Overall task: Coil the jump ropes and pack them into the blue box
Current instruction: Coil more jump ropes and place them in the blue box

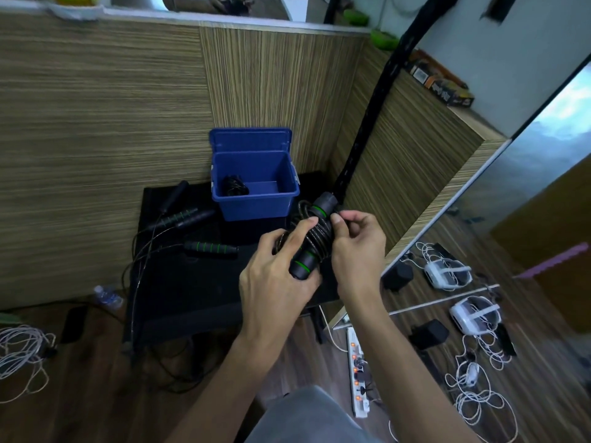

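Left hand (275, 276) grips black green-ringed rope bundle (311, 238), long axis toward open blue plastic box (256, 206) just beyond; right hand (355, 241) pinches cord end

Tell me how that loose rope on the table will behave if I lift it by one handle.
Likely floppy: the loose rope sags in thin curves off the table edge. It would probably trail and snag neighbouring handles. Its foam-looking handle should grip well.

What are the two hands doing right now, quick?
Left hand: closed around the coiled jump rope, holding its handles.
Right hand: fingers pinching the rope's cord near the upper handle.
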